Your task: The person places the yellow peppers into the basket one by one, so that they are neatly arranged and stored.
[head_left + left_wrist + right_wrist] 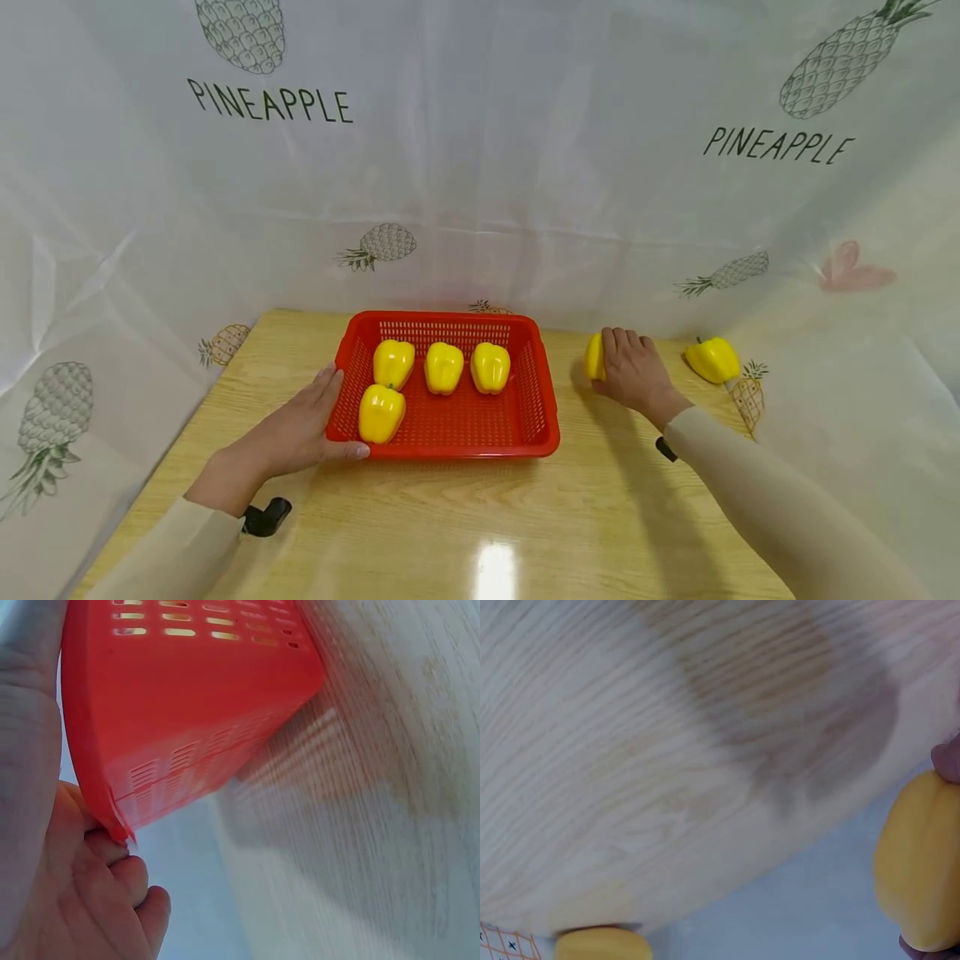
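A red plastic basket (480, 452) holds several yellow bell peppers, three along its back half and another bell pepper (381, 415) at the front left. My left hand (288, 433) grips the basket's left end, thumb on the front corner of the rim. In the left wrist view, its fingertips (135, 877) curl under the rim. Right of the basket, my right hand (636, 373) holds a yellow bell pepper (595, 358). The right wrist view shows this pepper (922, 859) pinched between the thumb and fingers, raised over the table.
Another yellow bell pepper (713, 360) lies at the table's back right edge, right of my right hand. The wooden table (420, 525) is bordered at the back and sides by a pale curtain (480, 167) printed with pineapples.
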`<action>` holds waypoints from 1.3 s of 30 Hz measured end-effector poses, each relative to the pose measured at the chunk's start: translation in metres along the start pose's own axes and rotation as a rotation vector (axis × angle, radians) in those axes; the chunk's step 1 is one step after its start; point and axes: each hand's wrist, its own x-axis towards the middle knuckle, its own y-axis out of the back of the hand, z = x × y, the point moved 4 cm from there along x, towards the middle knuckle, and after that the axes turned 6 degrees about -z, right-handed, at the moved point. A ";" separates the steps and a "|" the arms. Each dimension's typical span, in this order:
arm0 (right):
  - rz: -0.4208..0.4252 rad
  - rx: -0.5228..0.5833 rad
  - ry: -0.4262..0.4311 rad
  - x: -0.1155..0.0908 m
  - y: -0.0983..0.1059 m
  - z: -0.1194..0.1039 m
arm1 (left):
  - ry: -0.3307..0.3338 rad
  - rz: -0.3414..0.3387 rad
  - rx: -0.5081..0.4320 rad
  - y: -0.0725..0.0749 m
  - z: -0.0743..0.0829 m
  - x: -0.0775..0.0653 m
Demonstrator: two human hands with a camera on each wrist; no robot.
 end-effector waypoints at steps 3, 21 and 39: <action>0.004 -0.013 0.001 0.003 0.008 0.000 | -0.001 0.001 0.021 0.001 0.001 0.000; 0.099 -0.046 0.055 0.031 0.081 -0.021 | -0.029 0.010 0.134 0.004 0.003 0.001; 0.033 -0.060 0.244 0.071 0.130 -0.160 | -0.007 -0.006 0.101 0.006 0.004 0.001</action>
